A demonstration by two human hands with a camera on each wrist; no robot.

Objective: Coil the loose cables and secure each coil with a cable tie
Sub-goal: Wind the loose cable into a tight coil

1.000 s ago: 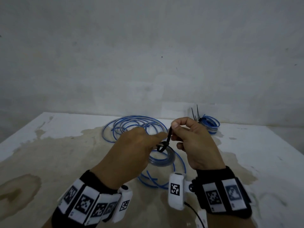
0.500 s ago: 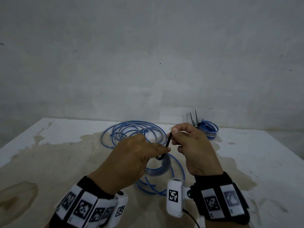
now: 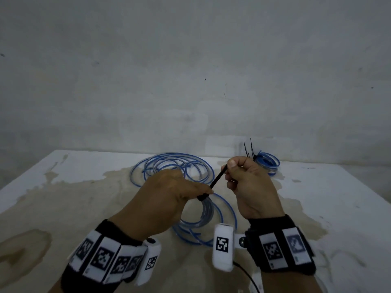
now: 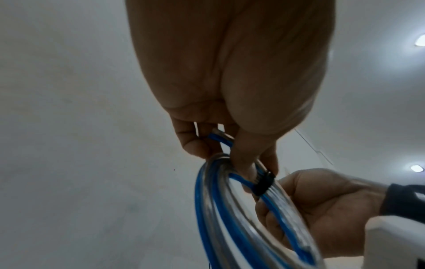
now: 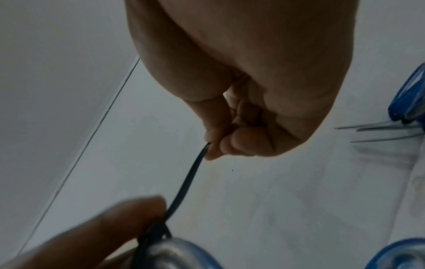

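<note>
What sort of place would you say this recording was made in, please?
Probably a bare workroom or utility space, not a home: a stained white table against a plain grey wall, with only blue cable and one tied coil on it.

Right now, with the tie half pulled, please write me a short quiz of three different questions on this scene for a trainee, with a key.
1. True or false: the right hand pinches the tail of the black cable tie.
2. Which hand holds the coil being tied? A) left hand B) right hand C) neither, it lies on the table
3. Fill the gap: the small coil at the back right, near the wall, already carries black ____.

Key
1. True: thumb and fingers grip the tail, drawn up and away from the coil.
2. A: the left fingers hold the strands beside the tie head.
3. Cable ties: their tails stick upward.
</note>
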